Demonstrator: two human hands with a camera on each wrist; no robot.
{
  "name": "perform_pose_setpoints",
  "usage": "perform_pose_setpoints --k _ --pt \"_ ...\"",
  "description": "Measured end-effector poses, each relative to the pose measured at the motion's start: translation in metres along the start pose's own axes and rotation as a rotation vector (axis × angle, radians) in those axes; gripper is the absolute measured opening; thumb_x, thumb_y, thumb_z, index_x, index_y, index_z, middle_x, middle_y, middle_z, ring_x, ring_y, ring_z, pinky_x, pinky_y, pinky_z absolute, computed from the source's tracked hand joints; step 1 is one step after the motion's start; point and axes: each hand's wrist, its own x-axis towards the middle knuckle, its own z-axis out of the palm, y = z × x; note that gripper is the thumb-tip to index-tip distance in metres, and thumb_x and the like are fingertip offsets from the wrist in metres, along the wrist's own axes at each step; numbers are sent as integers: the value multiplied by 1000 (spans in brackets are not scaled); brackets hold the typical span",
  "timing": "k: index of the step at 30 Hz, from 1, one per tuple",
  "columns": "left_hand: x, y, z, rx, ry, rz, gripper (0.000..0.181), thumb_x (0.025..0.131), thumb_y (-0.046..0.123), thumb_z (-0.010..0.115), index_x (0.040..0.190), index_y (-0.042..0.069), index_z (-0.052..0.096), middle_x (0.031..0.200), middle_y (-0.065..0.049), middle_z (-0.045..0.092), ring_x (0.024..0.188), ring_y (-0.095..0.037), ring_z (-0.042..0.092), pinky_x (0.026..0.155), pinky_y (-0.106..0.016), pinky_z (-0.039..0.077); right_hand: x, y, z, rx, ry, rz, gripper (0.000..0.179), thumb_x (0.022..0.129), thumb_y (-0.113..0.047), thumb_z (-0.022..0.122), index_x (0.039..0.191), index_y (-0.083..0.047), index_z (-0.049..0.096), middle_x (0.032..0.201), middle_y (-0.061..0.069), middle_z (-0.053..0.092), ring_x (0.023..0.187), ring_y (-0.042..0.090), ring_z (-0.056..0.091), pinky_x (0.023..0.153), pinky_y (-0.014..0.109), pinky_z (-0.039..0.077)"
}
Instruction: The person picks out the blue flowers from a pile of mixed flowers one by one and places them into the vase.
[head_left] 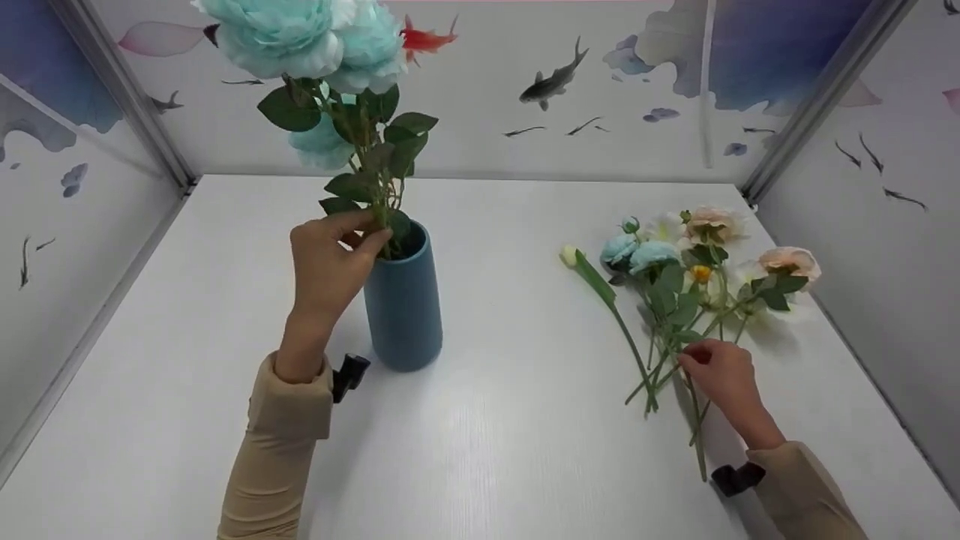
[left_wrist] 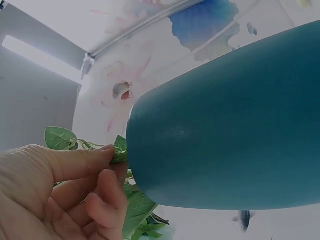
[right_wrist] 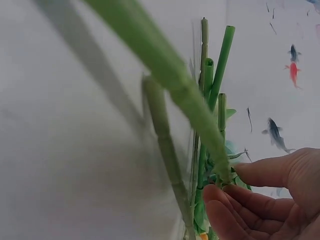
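Observation:
My left hand [head_left: 330, 262] pinches green stems at the mouth of a blue vase [head_left: 405, 315]. Large pale-blue artificial flowers [head_left: 274, 34] with dark green leaves rise from the vase. In the left wrist view, thumb and fingers hold a leafy green piece [left_wrist: 120, 150] close against the rim of the vase [left_wrist: 220, 125]. Over at the right, my right hand [head_left: 726, 379] pinches a green flower stem [right_wrist: 195, 110] among the loose flowers on the table. Which bloom belongs to that stem, I cannot tell.
Loose artificial flowers lie on the white table [head_left: 495, 420]: a white tulip bud [head_left: 569, 256], blue blooms [head_left: 654, 255], peach blooms [head_left: 791, 262] and a small orange one [head_left: 701, 274]. Their stems cross toward me. Printed panels [head_left: 480, 150] enclose the table at the back and sides.

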Motion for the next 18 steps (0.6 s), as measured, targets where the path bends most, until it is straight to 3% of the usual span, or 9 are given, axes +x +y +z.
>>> perform_pose_setpoints --k 6,18 --pt "-1 -2 0 17 -42 -76 12 77 -1 70 88 -1 75 73 -11 69 55 -17 44 51 -23 33 4 1 2 -1 4 -8 16 83 -8 68 84 9 68 71 15 65 61 23 58 53 30 44" --pt "-2 -7 -3 32 -182 -126 11 78 -1 69 87 -2 75 74 -15 68 69 -23 52 57 -29 37 2 1 3 31 -37 38 21 84 -14 69 82 7 69 64 7 63 53 14 54 46 26 42"
